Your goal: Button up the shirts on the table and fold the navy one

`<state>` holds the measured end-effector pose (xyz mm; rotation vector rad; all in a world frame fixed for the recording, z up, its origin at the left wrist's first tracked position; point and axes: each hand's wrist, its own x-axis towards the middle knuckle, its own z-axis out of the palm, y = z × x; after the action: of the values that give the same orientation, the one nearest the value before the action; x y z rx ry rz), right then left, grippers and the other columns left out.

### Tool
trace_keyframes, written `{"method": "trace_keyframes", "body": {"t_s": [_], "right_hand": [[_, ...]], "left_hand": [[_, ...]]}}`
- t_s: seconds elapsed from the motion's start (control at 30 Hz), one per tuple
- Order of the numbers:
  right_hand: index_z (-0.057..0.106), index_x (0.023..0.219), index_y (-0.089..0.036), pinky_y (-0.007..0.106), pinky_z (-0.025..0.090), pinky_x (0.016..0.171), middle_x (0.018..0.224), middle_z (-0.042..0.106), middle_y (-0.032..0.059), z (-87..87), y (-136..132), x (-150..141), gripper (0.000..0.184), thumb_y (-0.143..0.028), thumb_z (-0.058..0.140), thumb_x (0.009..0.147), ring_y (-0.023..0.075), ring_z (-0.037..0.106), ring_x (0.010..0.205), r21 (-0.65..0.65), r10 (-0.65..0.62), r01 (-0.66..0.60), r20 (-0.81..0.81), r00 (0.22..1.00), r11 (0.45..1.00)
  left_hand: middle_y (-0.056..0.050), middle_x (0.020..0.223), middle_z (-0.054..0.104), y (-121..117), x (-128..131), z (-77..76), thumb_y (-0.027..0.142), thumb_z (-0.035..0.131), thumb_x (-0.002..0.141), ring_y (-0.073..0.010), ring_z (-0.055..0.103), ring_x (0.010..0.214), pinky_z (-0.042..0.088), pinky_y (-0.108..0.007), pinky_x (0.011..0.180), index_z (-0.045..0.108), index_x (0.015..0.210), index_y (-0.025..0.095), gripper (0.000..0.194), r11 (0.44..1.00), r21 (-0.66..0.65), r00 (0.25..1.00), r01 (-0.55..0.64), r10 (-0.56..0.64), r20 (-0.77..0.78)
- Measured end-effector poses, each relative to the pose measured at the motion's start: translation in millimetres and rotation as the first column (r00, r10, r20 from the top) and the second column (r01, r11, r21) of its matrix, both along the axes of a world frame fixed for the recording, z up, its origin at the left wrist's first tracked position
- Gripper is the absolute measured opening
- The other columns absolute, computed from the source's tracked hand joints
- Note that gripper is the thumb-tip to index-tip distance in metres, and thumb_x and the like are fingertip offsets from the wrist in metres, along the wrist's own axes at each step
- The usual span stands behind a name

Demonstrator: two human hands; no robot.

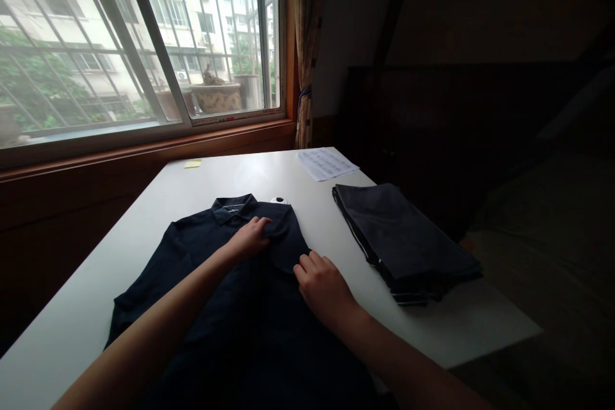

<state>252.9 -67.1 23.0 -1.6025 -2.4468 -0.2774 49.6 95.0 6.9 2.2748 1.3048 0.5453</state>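
A dark navy collared shirt [206, 282] lies spread on the white table [86, 288], its collar toward the window. My left hand [250, 238] is on the upper chest, right of the collar, its fingers closed on the fabric and partly hidden. Lower and to the right, my right hand [325, 287] pinches the shirt along its right side, near a folded-over part of the sleeve or shoulder. Deep shadow hides the detail of the shirt's lower part. Just beyond the right shoulder, a small white round object with a dark centre [279, 200] shows partly.
A stack of folded dark clothes [403, 230] rests on the table's right side. Printed paper sheets [327, 163] lie at the far right corner, and yellow sticky notes [193, 164] at the far left. Behind stand a barred window [187, 32] and a tied curtain [307, 45].
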Motion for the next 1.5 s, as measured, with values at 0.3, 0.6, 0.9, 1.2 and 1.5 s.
{"method": "trace_keyframes", "body": {"t_s": [0.3,0.6,0.9,1.2,1.5], "right_hand": [[0.061,0.085,-0.020,0.038,0.040,0.073,0.091,0.062,0.0081,-4.4,-1,18,0.015,-0.005,0.059,0.084,0.0250,0.055,0.087,-0.031,-0.040,0.042,0.054,0.998,0.999],[0.064,0.091,-0.020,0.034,0.043,0.074,0.093,0.065,0.0052,8.7,-7,31,0.016,-0.007,0.059,0.082,0.0211,0.059,0.085,-0.168,0.032,-0.027,0.029,0.999,0.985],[0.067,0.111,-0.020,0.035,0.048,0.095,0.117,0.067,0.0080,13.0,1,29,0.023,-0.018,0.052,0.093,0.0218,0.060,0.109,-0.091,0.106,-0.122,-0.169,0.980,0.988],[0.035,0.153,-0.020,0.051,0.025,0.120,0.161,0.029,0.0101,-38.8,2,22,0.064,-0.051,0.047,0.098,0.0278,0.025,0.149,-0.221,0.106,-0.144,-0.177,0.979,0.965],[0.040,0.150,-0.023,0.047,0.024,0.122,0.159,0.033,0.0059,-18.3,-22,43,0.056,-0.038,0.052,0.098,0.0227,0.027,0.148,-0.292,0.177,-0.261,-0.285,0.942,0.920]], "left_hand": [[-0.007,0.155,0.042,0,49,-14.5,0.034,0.052,0.095,-0.0302,0.024,0.149,0.015,-0.052,0.121,0.052,0.141,0.028,0.047,0.910,0.245,0.936,0.334,-0.289,-0.203],[-0.006,0.160,0.033,45,63,-36.7,0.041,0.044,0.098,-0.0321,0.022,0.149,0.009,-0.058,0.119,0.040,0.149,0.029,0.052,0.966,0.195,0.969,0.167,-0.125,-0.213],[-0.011,0.163,0.025,35,64,-27.6,0.030,0.043,0.098,-0.0275,0.012,0.152,0.005,-0.052,0.122,0.037,0.151,0.020,0.055,0.937,0.269,0.970,0.223,-0.187,-0.154],[-0.005,0.156,0.041,27,48,-29.6,0.040,0.049,0.096,-0.0241,0.029,0.148,0.014,-0.046,0.122,0.047,0.145,0.029,0.050,0.919,0.210,0.938,0.333,-0.301,-0.170],[-0.015,0.143,0.052,27,23,-24.2,0.035,0.050,0.094,-0.0321,0.039,0.137,0.023,-0.049,0.117,0.050,0.140,0.019,0.049,0.958,0.269,0.992,0.103,-0.080,-0.093]]}}
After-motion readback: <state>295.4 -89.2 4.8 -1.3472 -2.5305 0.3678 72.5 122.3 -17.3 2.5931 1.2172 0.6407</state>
